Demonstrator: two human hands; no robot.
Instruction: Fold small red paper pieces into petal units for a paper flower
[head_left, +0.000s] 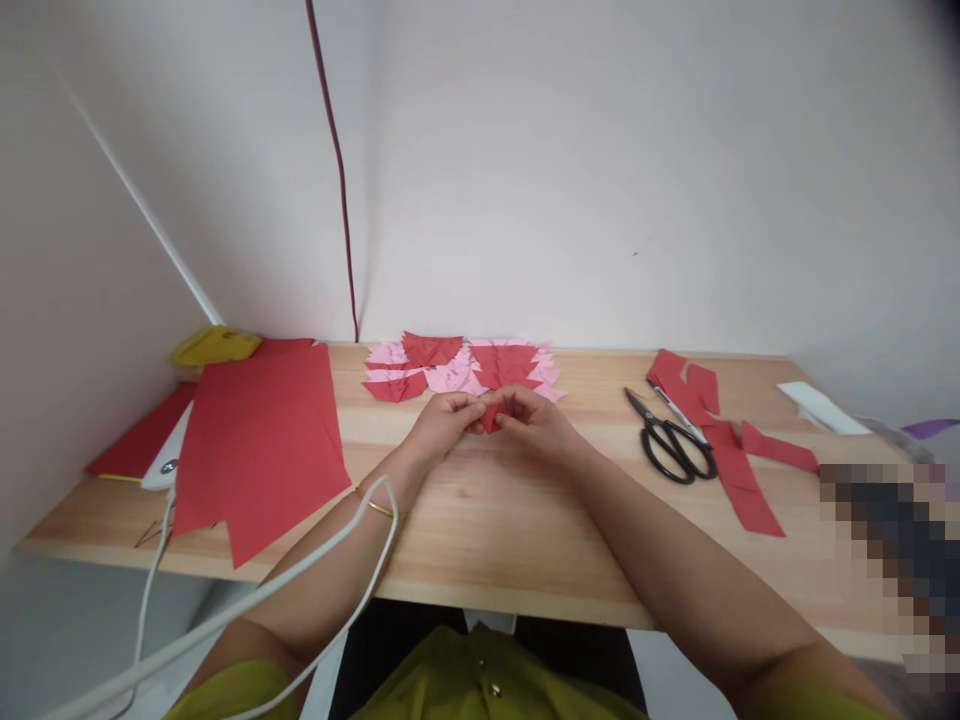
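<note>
A small folded piece of red paper [491, 418] is pinched between my two hands above the middle of the wooden table. My left hand [448, 422] grips its left side, fingers closed. On the other side my right hand [536, 425] holds it between thumb and fingers, which partly cover it. Just beyond my hands lie several red and pink paper cutouts [433, 349] with jagged edges, spread in overlapping groups near the wall.
Black-handled scissors [670, 440] rest to the right, by red paper scraps [739, 480] and a pen [679, 412]. Large red sheets [259, 440] cover the table's left, partly over a white power strip [166, 450]. A white cable [292, 575] crosses my left forearm. White paper [823, 408] lies far right.
</note>
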